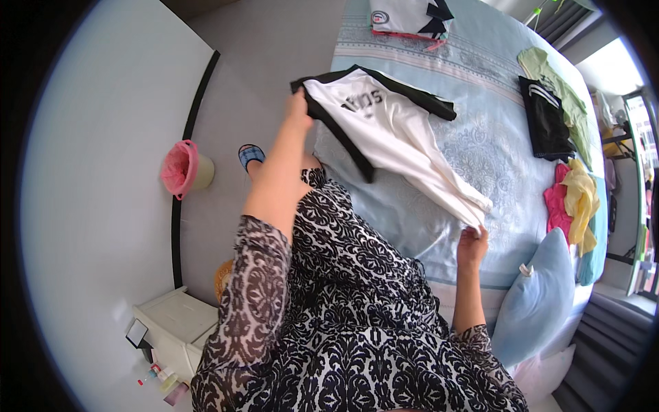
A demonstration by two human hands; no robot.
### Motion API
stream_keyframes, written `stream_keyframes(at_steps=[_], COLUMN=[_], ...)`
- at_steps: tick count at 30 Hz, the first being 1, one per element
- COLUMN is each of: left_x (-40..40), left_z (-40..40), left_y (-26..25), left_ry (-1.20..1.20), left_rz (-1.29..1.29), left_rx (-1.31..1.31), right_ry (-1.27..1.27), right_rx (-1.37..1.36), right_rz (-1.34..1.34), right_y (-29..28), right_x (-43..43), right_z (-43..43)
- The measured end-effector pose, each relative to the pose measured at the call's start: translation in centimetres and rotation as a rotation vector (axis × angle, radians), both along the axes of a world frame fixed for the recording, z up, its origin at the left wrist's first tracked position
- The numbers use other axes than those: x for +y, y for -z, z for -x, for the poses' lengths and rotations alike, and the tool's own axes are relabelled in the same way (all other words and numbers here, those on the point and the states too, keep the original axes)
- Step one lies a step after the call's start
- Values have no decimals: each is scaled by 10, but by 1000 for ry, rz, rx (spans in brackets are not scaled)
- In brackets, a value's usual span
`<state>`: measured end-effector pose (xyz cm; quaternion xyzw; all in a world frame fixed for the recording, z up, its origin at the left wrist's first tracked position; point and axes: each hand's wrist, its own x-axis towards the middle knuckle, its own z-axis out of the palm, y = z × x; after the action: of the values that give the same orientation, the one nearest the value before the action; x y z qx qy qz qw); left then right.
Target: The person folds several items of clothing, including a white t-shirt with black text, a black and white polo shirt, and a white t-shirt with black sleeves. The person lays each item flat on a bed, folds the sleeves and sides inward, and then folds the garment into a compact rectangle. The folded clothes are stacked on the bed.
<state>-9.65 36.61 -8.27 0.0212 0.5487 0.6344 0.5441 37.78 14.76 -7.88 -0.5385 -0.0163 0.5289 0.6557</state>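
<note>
A white shirt with black sleeves and dark lettering (pixel 391 129) is stretched at a slant over the near side of the bed (pixel 463 67). My left hand (pixel 300 110), slightly blurred, grips its black neck or shoulder end at the upper left, beyond the bed's edge. The white hem end is pinched in my right hand (pixel 472 248), above the light blue bedcover. One black sleeve hangs toward my lap, while the other reaches right over the bed.
Folded clothes (pixel 406 20) lie at the bed's far end. Black shorts (pixel 545 121), a green garment (pixel 564 98), yellow cloth (pixel 582 195), pink cloth (pixel 557 201) and a blue pillow (pixel 535 304) line the right side. A pink-rimmed bin (pixel 193 170) and white cabinet (pixel 172 319) stand left.
</note>
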Motion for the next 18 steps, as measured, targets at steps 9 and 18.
stream_keyframes(at_steps=[9, 18], left_x=[-59, -48], left_z=[59, 48], left_y=[2, 4], left_ry=[473, 1138], left_rz=[325, 470], left_rx=[483, 1421], right_ry=[-431, -345], right_rx=[-792, -893], right_rz=[340, 203], right_y=[52, 20], right_x=[-36, -21], right_z=[-50, -26])
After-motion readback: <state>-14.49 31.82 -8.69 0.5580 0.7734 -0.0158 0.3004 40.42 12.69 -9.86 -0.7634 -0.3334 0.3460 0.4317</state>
